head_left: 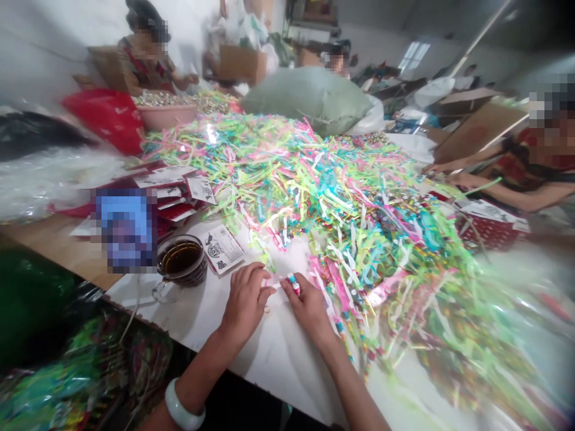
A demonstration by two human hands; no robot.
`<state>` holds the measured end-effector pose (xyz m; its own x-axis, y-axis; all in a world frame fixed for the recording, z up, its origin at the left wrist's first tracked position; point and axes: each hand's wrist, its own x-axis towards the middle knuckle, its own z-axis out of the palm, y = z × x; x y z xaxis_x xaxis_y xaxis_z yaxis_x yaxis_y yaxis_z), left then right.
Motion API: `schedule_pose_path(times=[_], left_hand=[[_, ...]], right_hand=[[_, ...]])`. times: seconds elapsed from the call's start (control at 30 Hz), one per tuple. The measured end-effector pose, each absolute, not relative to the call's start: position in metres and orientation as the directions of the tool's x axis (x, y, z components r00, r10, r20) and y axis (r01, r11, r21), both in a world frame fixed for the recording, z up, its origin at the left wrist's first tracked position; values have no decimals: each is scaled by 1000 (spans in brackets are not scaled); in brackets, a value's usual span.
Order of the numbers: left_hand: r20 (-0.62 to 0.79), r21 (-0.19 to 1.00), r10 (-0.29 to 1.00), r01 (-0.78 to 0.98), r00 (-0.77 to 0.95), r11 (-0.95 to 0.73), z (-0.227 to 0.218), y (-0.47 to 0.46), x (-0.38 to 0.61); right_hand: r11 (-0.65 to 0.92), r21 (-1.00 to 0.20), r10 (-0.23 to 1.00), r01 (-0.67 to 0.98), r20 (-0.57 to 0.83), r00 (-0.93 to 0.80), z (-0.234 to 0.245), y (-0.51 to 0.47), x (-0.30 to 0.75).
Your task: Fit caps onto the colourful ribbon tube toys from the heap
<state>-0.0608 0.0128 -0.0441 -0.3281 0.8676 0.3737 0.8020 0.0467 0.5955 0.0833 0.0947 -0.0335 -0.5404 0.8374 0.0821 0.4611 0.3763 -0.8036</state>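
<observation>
In the head view my right hand (311,308) pinches a small cylinder (293,284) with blue, white and pink bands between thumb and fingers. Close beside it is my left hand (246,299), thumb and fingers curled together over the white tabletop (269,365). Something small and pale shows at its fingertips, too blurred to name. A large heap of thin plastic strips (287,173) in green, pink, blue and white spreads just beyond both hands. Banded sticks lie among the strips at the heap's near side. A printed card (224,248) rests beyond my left hand.
A glass cup of dark liquid (182,260) and a lit screen (126,230) stand on the left. Behind them are red printed packets (175,203). A big green sack (309,99) lies beyond the heap. Other people sit at the far left, back and right.
</observation>
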Motion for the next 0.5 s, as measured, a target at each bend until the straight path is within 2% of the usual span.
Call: schedule_pose_path(times=[0.13,0.2,0.27,0.37,0.43,0.5], left_hand=[[327,573,877,812,-353,114,-50,8,-74],[353,604,846,788,-401,121,-48,6,-77],[341,690,844,720,-413,74,-42,5,-75],[117,870,953,492,-278,36,-29,6,-60],[-82,953,984,276,-160,124,-24,7,-48],[-208,974,969,66,-137,218,-23,7,-39]], right_hand=[[252,-825,945,505,96,-314,-27,107,100],[238,-847,949,475,97,-301,-19,111,108],[262,-869,922,419,96,-376,-10,114,112],[282,-903,867,324,96,-489,-1,114,106],[282,-919,862,276,116,-494,0,113,97],[288,-927,881,239,158,-446,-3,110,92]])
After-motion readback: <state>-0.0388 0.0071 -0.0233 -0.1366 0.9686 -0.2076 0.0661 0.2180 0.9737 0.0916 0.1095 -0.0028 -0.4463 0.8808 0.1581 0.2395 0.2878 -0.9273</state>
